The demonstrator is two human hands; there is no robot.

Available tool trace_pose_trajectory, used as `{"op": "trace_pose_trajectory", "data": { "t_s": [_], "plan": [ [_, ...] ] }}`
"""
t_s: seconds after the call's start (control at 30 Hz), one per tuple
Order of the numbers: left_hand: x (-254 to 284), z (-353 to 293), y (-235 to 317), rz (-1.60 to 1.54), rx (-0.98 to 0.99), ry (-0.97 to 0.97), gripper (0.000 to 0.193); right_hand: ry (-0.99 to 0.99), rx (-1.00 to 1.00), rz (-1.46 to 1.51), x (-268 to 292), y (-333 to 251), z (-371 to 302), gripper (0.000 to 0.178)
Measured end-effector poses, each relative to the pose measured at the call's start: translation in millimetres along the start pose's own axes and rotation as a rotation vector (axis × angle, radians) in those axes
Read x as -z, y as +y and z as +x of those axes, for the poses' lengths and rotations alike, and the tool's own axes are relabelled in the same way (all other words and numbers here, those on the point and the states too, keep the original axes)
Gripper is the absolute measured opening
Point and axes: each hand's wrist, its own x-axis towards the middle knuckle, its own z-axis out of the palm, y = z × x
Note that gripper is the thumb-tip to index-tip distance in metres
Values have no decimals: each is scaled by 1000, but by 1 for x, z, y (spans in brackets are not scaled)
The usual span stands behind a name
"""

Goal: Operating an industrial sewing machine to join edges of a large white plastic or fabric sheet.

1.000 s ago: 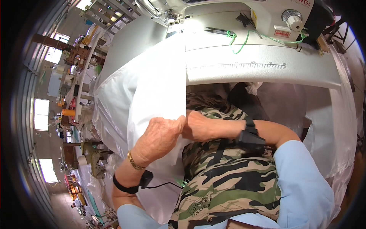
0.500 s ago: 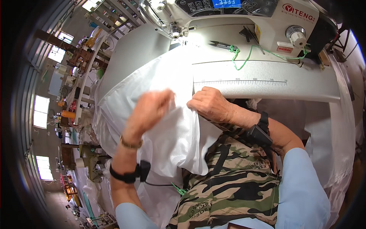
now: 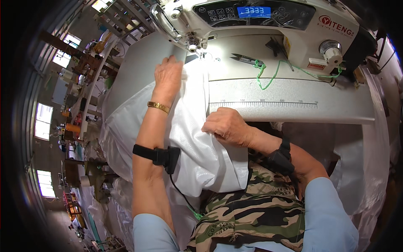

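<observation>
A large sheet of white woven plastic fabric (image 3: pixel 191 147) runs from under the sewing machine's needle area (image 3: pixel 202 54) down over the table edge onto my lap. My right hand (image 3: pixel 228 127) is closed, its fingers pinching the fabric's right edge below the ruler. To the left of the needle, my left hand (image 3: pixel 168 77) lies at the upper left edge of the fabric with its fingers stretched forward. The fabric's right edge makes a nearly straight line between the needle and my right hand.
The sewing machine (image 3: pixel 256 17) stretches across the top. Thread snips (image 3: pixel 245 59) with a green cord lie on its bed, near a small black tool (image 3: pixel 275 46). A ruler scale (image 3: pixel 264 103) runs along the table's near edge. Cluttered shelves (image 3: pixel 84 84) stand at far left.
My left hand has moved forward from over the fabric to beside the needle. My right hand keeps its pinch and sits slightly nearer to me. The view has shifted a little.
</observation>
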Motion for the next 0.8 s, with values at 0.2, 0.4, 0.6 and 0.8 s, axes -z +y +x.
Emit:
{"op": "trace_pose_trajectory", "data": {
  "t_s": [0.2,0.4,0.6,0.8],
  "plan": [
    [10,24,50,-373,339,-344,32,5,15,23,-1,2,0,16],
    [2,20,62,-324,238,-252,44,22,13,95,-2,1,0,19],
    [10,38,65,-219,161,-538,29,112,65,250,5,4,5,21],
    [-6,27,65,-139,176,-420,21,91,63,299,1,3,8,18]
  ]
}}
